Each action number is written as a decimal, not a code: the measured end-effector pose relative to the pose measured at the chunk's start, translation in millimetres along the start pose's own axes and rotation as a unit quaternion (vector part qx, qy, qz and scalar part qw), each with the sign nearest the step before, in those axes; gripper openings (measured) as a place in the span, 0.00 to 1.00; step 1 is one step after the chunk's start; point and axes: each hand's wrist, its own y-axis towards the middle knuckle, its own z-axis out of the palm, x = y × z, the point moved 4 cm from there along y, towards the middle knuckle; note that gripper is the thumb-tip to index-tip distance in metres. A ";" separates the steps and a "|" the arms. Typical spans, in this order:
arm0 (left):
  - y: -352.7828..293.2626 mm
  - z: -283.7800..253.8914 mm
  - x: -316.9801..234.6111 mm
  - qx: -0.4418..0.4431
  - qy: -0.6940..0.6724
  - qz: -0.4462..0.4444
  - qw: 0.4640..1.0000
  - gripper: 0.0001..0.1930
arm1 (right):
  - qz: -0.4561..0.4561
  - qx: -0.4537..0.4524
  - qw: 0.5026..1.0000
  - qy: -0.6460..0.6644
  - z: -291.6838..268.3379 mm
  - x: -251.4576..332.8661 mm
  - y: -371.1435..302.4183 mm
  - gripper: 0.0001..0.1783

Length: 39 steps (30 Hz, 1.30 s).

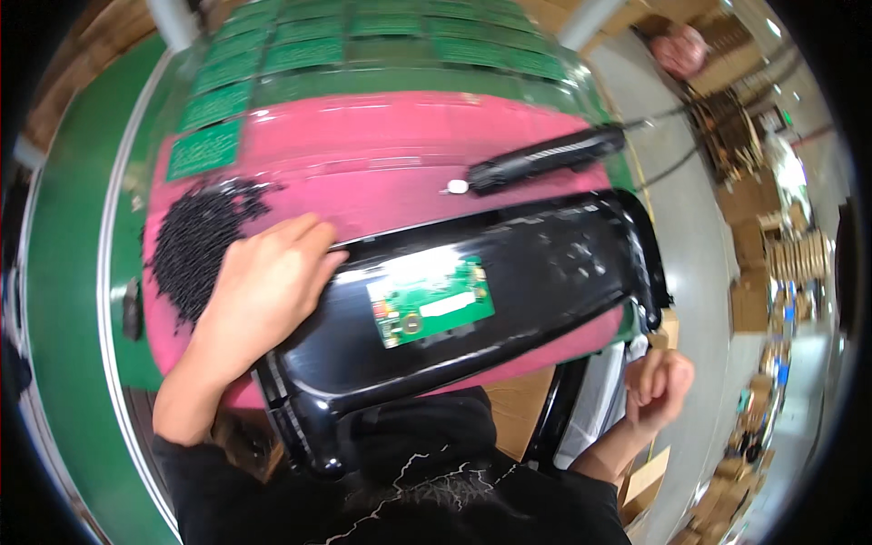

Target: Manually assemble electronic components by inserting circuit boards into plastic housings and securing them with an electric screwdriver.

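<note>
A glossy black plastic housing (545,238) lies slantwise across the front of the table. On its inner face rests a green circuit board (450,322) with a white label and a round coin-like part. My left hand (272,277) is over the housing's left end, beside a heap of small black screws (195,245); its fingers are curled together, and whatever they hold is hidden. Off the table's right front corner, my right hand (656,386) is raised with the fingers curled in. Nothing sticks out of it, and its inside cannot be seen.
A black electric screwdriver (549,162) with a white tip lies behind the housing on the pink mat (381,123), its cable running right. Beyond, several green boards (204,150) lie in rows under clear plastic. A cardboard box (522,409) stands below the front edge; more cartons line the right.
</note>
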 end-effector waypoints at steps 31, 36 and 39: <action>-236.9 -94.5 69.1 -0.478 -0.273 -0.146 0.822 0.14 | 0.507 -0.092 0.666 -0.539 -150.4 -231.7 -137.8 0.38; -324.9 -120.2 103.9 -0.619 -0.422 -0.265 0.607 0.16 | 0.211 -0.183 0.609 -0.742 -171.6 -237.0 -169.7 0.27; -329.4 -116.6 131.9 -0.381 -0.592 -0.166 0.690 0.24 | 0.116 -0.196 0.664 -0.712 -183.1 -250.3 -192.4 0.22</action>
